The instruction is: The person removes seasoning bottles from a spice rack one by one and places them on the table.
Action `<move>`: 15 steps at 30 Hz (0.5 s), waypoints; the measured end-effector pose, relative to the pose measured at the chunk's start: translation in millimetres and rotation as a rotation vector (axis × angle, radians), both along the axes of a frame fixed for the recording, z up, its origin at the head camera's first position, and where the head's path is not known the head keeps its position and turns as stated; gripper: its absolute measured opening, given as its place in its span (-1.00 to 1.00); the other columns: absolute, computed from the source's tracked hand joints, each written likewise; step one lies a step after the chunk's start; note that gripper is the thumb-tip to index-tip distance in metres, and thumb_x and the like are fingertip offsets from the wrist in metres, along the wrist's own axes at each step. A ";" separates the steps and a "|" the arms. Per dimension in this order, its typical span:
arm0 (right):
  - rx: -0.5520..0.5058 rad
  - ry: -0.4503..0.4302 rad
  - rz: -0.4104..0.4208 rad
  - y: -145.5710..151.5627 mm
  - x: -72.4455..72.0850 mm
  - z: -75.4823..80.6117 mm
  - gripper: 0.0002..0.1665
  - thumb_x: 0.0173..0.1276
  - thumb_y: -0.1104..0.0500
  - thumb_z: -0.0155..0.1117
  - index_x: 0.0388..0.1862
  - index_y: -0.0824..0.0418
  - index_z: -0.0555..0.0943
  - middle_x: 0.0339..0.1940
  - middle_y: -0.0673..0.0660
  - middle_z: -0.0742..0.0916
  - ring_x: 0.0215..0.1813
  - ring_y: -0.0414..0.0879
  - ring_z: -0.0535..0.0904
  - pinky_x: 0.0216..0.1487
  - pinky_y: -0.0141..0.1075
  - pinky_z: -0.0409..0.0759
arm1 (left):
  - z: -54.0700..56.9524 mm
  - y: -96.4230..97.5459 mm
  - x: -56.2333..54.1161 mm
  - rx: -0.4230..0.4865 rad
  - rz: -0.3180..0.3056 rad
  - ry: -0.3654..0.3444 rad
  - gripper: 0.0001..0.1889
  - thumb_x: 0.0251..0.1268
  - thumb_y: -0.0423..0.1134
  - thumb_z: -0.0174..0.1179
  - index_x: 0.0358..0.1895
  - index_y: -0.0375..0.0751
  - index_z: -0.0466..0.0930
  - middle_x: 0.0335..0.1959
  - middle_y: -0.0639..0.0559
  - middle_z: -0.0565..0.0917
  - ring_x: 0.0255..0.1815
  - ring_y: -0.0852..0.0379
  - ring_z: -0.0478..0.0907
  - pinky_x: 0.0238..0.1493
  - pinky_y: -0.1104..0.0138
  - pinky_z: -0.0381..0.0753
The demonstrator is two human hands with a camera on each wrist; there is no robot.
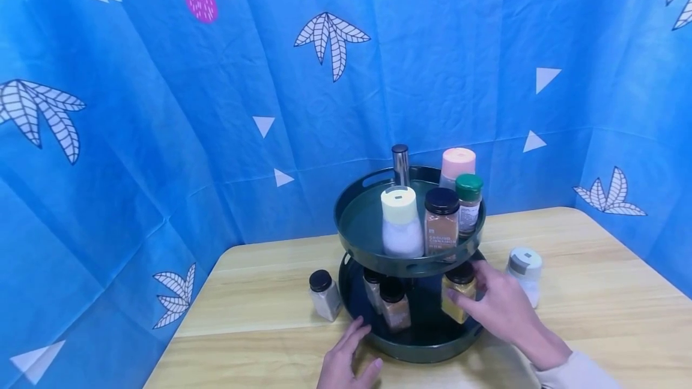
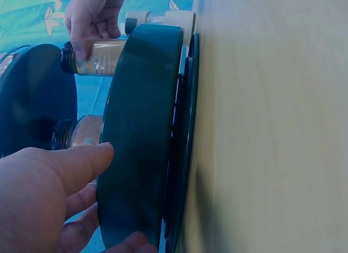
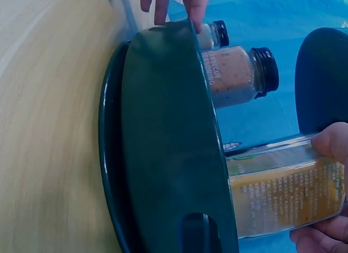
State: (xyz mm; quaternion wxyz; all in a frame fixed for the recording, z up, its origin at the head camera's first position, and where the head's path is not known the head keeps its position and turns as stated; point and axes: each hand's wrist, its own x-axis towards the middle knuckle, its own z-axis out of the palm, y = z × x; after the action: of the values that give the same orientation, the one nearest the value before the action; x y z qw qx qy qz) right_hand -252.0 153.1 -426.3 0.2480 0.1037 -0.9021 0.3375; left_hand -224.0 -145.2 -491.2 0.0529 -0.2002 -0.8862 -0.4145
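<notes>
Leftmost on the table [image 1: 254,299], a black-lidded jar [image 1: 326,304] stands beside the lower tray [image 1: 424,353]. My left hand [image 1: 340,368] is spread at that tray's rim. Further right, the orange-brown jar [image 3: 231,76] bears "seasoning", legible only from my right wrist. On the tray's right side, my right hand [image 1: 503,305] pinches the yellow jar [image 1: 453,311]; head and left wrist show its black lid, the right wrist its printed text.

Curtained-off workspace: blue printed drapes [image 1: 432,89], wood-grain table [image 1: 243,311].
</notes>
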 end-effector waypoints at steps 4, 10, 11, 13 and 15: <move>-0.004 -0.021 -0.015 1.8 1.8 1.5 -0.44 0.05 -0.07 0.55 -0.13 0.24 0.58 -0.43 0.00 0.65 -0.41 -0.13 0.51 -0.48 -0.37 0.47 | 0.9 0.7 -0.6 0.001 -0.006 -0.006 -0.44 0.23 -0.08 0.28 0.23 -0.33 0.47 0.36 -0.28 0.36 0.29 -0.33 0.36 0.09 0.01 0.56; -0.012 -0.008 -0.025 3.7 3.2 0.9 -0.45 0.04 -0.06 0.55 -0.12 0.25 0.59 -0.42 0.01 0.66 -0.39 -0.11 0.53 -0.46 -0.36 0.49 | 0.3 0.4 -0.8 -0.008 -0.003 -0.001 -0.44 0.22 -0.08 0.28 0.22 -0.32 0.48 0.36 -0.27 0.37 0.28 -0.32 0.37 0.08 0.01 0.57; -0.014 -0.002 -0.025 4.1 2.9 0.9 -0.46 0.04 -0.05 0.56 -0.13 0.25 0.59 -0.43 0.01 0.66 -0.40 -0.11 0.53 -0.46 -0.36 0.49 | 0.0 0.3 -0.9 -0.014 -0.001 0.002 -0.44 0.22 -0.07 0.28 0.22 -0.32 0.48 0.36 -0.27 0.37 0.28 -0.32 0.38 0.08 0.01 0.57; -0.016 0.007 -0.026 5.3 2.3 0.8 -0.48 0.05 -0.03 0.55 -0.13 0.25 0.59 -0.44 0.00 0.64 -0.41 -0.10 0.51 -0.48 -0.37 0.48 | 0.0 0.4 -1.1 -0.021 0.004 0.003 -0.44 0.22 -0.07 0.28 0.22 -0.32 0.48 0.36 -0.26 0.38 0.28 -0.31 0.38 0.09 0.01 0.56; -0.016 0.013 -0.030 6.6 2.1 0.9 -0.48 0.06 -0.01 0.55 -0.12 0.25 0.59 -0.45 0.00 0.64 -0.41 -0.09 0.51 -0.48 -0.37 0.47 | -0.2 0.7 -1.3 -0.028 0.006 0.005 -0.44 0.22 -0.06 0.28 0.22 -0.31 0.48 0.35 -0.25 0.38 0.28 -0.30 0.38 0.10 0.01 0.56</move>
State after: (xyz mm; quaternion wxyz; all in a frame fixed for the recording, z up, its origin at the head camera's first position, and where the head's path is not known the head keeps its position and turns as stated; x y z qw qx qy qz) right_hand -250.0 159.7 -425.4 0.2595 0.0904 -0.8992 0.3405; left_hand -225.4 -144.4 -491.4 0.0534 -0.1991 -0.8923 -0.4015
